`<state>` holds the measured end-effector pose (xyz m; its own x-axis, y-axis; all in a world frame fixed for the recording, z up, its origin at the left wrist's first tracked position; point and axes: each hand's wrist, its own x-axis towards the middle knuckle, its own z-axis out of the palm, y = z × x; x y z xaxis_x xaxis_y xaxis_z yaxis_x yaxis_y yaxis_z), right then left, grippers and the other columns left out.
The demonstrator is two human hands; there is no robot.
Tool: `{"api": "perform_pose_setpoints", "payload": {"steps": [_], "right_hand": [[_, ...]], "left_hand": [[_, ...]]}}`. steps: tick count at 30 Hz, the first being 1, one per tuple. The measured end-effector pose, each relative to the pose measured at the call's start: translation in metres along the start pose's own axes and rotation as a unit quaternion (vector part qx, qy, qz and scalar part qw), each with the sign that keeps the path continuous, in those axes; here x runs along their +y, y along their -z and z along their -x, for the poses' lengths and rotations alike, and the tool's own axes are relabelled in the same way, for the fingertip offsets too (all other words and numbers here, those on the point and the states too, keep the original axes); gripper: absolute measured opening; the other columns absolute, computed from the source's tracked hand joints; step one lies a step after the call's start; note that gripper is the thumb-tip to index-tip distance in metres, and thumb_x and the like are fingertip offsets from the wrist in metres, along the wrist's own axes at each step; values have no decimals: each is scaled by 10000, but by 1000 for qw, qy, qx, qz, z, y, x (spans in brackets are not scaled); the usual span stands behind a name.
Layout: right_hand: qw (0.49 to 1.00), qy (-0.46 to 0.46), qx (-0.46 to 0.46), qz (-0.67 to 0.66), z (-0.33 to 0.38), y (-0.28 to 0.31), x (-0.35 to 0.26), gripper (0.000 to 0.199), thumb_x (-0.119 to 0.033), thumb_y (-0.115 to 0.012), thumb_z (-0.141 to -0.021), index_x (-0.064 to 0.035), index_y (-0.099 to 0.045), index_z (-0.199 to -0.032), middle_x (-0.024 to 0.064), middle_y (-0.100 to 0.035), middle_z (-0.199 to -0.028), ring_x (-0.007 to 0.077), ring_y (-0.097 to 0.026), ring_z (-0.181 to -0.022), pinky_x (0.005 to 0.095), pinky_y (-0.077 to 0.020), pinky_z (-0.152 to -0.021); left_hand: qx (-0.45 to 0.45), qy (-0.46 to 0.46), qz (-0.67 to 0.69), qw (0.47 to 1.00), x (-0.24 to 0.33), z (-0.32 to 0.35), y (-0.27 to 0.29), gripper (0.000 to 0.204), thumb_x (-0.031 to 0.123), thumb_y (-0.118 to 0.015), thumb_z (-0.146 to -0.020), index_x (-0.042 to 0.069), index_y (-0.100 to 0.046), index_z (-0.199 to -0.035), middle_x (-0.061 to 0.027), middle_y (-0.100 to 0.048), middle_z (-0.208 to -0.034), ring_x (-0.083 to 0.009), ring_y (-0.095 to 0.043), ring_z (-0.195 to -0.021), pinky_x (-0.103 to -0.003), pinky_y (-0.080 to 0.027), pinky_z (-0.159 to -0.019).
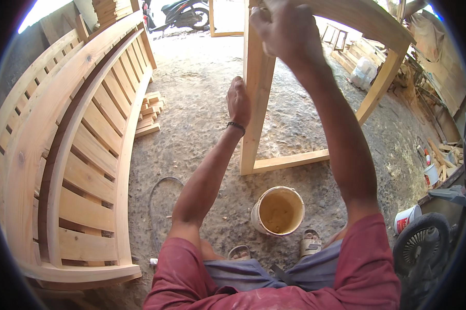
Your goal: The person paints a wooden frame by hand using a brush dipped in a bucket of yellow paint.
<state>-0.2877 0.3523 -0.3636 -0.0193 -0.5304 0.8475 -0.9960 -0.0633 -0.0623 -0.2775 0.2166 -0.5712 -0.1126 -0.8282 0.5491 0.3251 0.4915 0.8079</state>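
In front of me stands a pale wooden frame (258, 93), with an upright post, a top rail and a bottom rail. My left hand (238, 102) lies along the left side of the post, its fingers stretched out and holding nothing. Higher up, my right hand (291, 33) is closed at the top of the post, near the upper edge of the view. What its fingers hold is hidden by the hand itself. Between my feet and the frame, a white bucket (257, 223) holds yellowish-brown paste (277, 211).
Slatted wooden panels (88, 150) lean along the left. Short wood blocks (149, 114) are stacked beside them. A dark cable (151, 206) curves over the rough floor. To the right are a white tub (407, 219), a black wheel (422, 243) and scrap wood. A motorcycle (189, 15) stands far back.
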Motion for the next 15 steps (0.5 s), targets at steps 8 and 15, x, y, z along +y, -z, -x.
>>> {"api": "perform_pose_setpoints", "payload": {"steps": [8,15], "right_hand": [[999,46,26,-6,6,-20,10,300,-160,-554,-904,65,-574,-1101,169,-658,-663,301,-684,-600,375,-581,-559],[993,51,-53,-91,-1,15,1,297,-216,-582,-884,-2,-656,-1077,251,-651,-711,377,-670,-637,466,-562,-621]], "left_hand": [[1,19,-1,1000,7,4,1,416,339,-295,-981,-9,-417,-787,-125,-367,-684,-218,-356,-664,-395,-354,-642],[-2,22,15,1000,4,3,0,423,336,-295,-979,-23,-452,-821,-145,-412,-697,-232,-390,-677,-404,-380,-674]]}}
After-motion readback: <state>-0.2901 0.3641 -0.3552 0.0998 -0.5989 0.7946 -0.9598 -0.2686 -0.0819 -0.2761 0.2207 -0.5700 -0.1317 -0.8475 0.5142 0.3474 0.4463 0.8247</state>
